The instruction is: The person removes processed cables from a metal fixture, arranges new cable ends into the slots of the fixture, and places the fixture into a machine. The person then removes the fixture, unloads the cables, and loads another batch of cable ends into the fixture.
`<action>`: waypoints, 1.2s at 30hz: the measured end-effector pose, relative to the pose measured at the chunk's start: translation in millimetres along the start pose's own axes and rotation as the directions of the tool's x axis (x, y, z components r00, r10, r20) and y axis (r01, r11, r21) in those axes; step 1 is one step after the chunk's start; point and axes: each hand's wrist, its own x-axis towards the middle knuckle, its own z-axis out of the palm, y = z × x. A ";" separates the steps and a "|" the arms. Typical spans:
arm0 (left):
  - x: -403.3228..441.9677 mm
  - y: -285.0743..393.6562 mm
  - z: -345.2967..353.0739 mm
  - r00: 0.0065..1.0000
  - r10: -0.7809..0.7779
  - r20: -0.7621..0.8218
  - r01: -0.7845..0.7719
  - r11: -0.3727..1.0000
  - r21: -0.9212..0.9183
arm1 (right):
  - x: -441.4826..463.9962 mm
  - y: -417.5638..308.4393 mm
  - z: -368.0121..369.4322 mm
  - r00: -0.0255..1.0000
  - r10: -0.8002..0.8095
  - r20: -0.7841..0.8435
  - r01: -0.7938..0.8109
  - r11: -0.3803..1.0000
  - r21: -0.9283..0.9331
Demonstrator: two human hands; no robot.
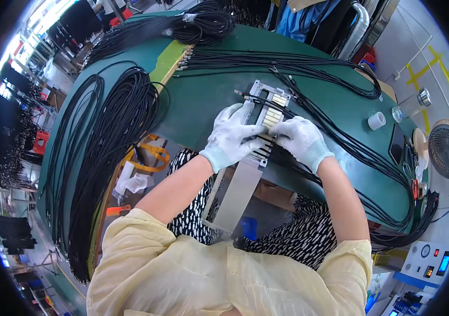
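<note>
Both hands wear white gloves. My left hand (233, 132) lies over the left side of a metal fixture (256, 88), its fingers pointing at black cables laid across the slots. My right hand (299, 138) is at the fixture's right edge, fingers together on a black cable by the pale slotted blocks (273, 114). One cable's metal connector (237, 92) sticks out past the fixture's upper left. What lies under the fingertips is partly hidden. A long bundle of black cables (335, 136) runs from the fixture's top right down to the right.
Coiled black cables (114, 116) hang over the green table's (193, 110) left side. More cables (287, 60) lie along the back. At right are a white cup (376, 120), a glass jar (406, 109), a phone (397, 143), orange-handled scissors (415, 188) and a fan (445, 150).
</note>
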 end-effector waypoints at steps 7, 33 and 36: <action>9.0 9.7 -1.9 0.995 0.093 -0.021 -0.090 0.992 0.088 | 11.0 15.0 -5.5 0.950 0.005 -0.311 -0.067 0.980 -0.189; 21.3 -28.9 3.6 0.883 -0.416 -0.220 0.373 0.904 -0.210 | 16.1 41.7 9.6 0.926 0.064 -0.372 -0.148 0.968 -0.201; 19.7 -30.9 2.5 0.895 -0.399 -0.199 0.362 0.911 -0.199 | 15.7 46.4 6.8 0.894 0.080 -0.441 -0.174 0.969 -0.177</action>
